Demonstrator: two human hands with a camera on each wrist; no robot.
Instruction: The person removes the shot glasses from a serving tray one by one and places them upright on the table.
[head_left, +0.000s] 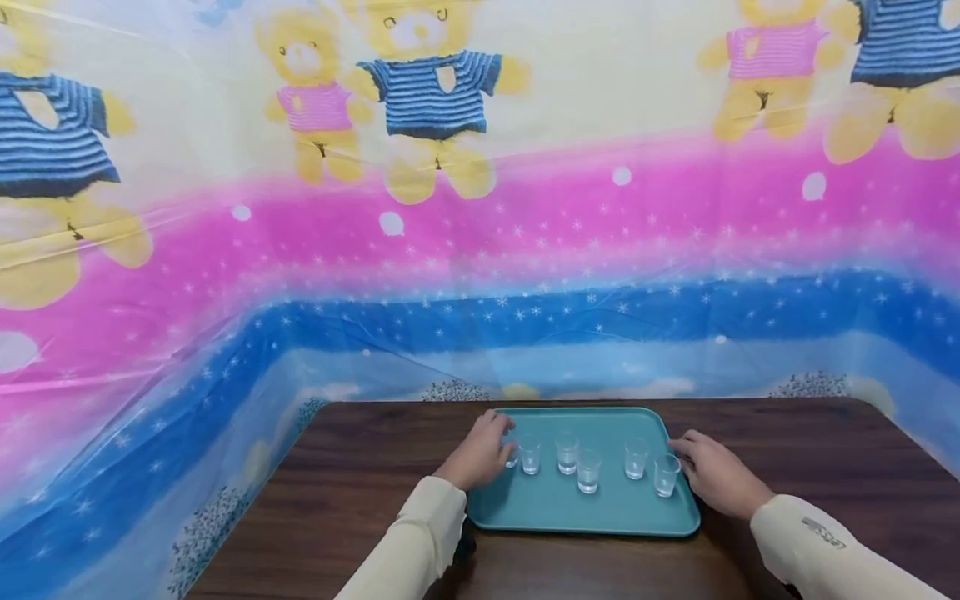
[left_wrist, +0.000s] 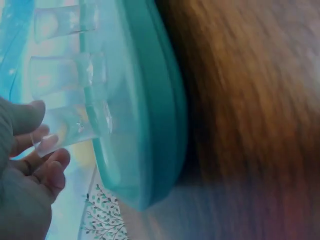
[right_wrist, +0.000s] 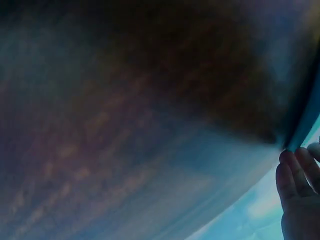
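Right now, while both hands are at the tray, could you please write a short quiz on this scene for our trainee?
1. How many small, clear, tapered cups can be seen on the teal rectangular tray in the head view?
2. True or false: the person's right hand is at the right side of the tray.
3. Which cup do the fingers of the person's left hand surround near its rim?
A. The rightmost cup
B. A cup in the middle
C. The leftmost cup

Key: 1. Six, one of them partly hidden by the left hand. 2. True. 3. C.
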